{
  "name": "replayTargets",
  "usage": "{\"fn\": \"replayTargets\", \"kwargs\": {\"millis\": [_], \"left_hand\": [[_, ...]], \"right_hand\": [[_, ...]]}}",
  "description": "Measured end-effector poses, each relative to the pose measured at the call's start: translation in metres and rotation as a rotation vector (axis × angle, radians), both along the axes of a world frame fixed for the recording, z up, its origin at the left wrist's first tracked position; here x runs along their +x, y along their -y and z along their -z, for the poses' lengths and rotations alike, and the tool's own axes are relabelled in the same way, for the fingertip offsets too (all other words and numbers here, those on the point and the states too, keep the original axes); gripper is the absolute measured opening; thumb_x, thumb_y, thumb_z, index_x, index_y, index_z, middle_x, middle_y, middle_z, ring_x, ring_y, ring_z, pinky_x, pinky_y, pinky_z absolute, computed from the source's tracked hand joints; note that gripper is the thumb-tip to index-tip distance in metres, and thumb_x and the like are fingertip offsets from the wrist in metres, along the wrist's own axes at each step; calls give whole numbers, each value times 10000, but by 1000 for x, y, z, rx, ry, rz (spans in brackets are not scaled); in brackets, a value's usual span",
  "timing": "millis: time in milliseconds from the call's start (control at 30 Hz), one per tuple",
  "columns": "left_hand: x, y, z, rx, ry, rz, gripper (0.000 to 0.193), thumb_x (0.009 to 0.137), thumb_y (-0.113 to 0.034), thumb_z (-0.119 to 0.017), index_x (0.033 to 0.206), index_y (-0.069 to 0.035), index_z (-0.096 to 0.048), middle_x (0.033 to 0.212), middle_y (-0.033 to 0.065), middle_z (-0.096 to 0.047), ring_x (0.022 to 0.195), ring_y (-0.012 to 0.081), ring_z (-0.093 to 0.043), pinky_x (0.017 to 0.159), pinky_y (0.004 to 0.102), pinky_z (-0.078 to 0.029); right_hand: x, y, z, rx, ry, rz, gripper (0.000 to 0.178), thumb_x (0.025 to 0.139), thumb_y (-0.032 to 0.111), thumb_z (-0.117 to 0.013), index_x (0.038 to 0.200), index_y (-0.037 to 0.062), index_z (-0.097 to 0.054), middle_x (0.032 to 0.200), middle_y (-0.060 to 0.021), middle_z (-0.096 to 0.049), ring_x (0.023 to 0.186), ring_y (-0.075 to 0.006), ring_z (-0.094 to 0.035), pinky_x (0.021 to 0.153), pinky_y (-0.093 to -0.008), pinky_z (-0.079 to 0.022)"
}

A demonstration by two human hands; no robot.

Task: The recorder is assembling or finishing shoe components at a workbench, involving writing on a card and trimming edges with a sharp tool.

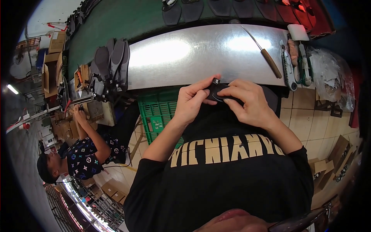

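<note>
Just beyond the front edge of the metal bench point(162, 58), my two hands meet around a small black rubbery piece point(213, 92) with a bright bit at its top end. My left hand point(190, 101) pinches its left side between thumb and fingers. From the right, my right hand point(248, 99) presses fingertips and thumb against its lower edge, where a thin pale curved line shows. The fingers cover much of the piece, so its full shape is hidden. Beside my right wrist, a dark grey flat shape point(273, 100) shows, partly covered; whether it joins the black piece I cannot tell.
An awl point(270, 62) lies on the bench, with a utility knife point(287, 65) and green-handled tools point(307, 71) at its right end. Dark swim fins point(112, 58) pile up at left; more fins point(243, 8) line the far green surface. A green crate point(170, 109) stands below. A co-worker point(91, 152) sits left.
</note>
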State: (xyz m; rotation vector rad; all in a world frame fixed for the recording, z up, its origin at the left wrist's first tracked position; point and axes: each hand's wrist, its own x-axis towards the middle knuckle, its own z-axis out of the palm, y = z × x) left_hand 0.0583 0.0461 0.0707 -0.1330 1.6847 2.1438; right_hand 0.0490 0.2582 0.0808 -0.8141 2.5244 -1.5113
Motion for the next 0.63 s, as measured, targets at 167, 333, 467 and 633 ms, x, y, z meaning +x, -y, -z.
{"fn": "replayTargets", "kwargs": {"millis": [167,333,467,633], "left_hand": [[0,-1,-4,-33,38,10,424,859,77,-493,1259,-10,-606,1269,101,-615,1012,140,-644,724,247,-598],[-3,3,-3,-18,80,-9,399,826,76,-548,1206,-1,-641,1193,100,-656,938,123,-659,681,212,-588],[-3,-1,-1,-41,28,-41,405,794,96,-536,1177,25,-647,1180,190,-650,923,167,-683,657,232,-604],[-4,-1,1,-46,-11,-39,379,831,65,-564,1193,-8,-653,1185,103,-662,931,125,-664,666,214,-581]], "right_hand": [[-2,-3,0,16,-25,-56,243,732,52,-701,975,67,-694,891,-102,-613,813,-282,-616,698,-359,-481],[0,-2,2,-86,146,-68,277,707,96,-749,976,94,-683,878,-79,-591,815,-267,-605,695,-364,-471],[3,1,9,-104,142,-23,287,674,110,-781,933,99,-657,865,-62,-579,801,-252,-603,680,-347,-464],[4,5,19,-124,115,38,294,672,119,-791,930,108,-651,853,-50,-580,798,-238,-607,684,-339,-467]]}}
